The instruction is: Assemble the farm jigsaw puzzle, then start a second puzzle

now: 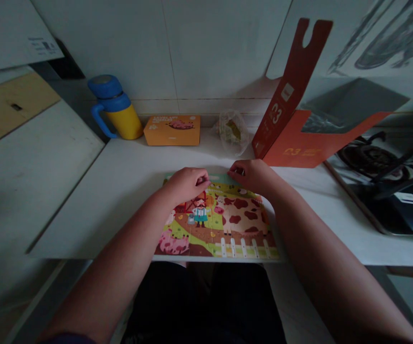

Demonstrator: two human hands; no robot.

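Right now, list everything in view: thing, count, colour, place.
farm-scene puzzle: 1, multicoloured, near table edge
table: 1, white, under the puzzle
flask: 1, blue and yellow, far left on table
puzzle box: 1, orange, right of flask
plastic bag: 1, clear, greenish contents, right of puzzle box
open box: 1, red-orange outside, right of bag
dark equipment: count unclear, black, far right, kind unclear
tan panel: 1, tan, left edge
wall: white-grey, behind table
drawing: grey, upper right
left hand: 1, bare, puzzle's far edge
right hand: 1, bare, puzzle's far edge
forearms: 2, bare, either side
legs: 2, dark-clothed, below table edge
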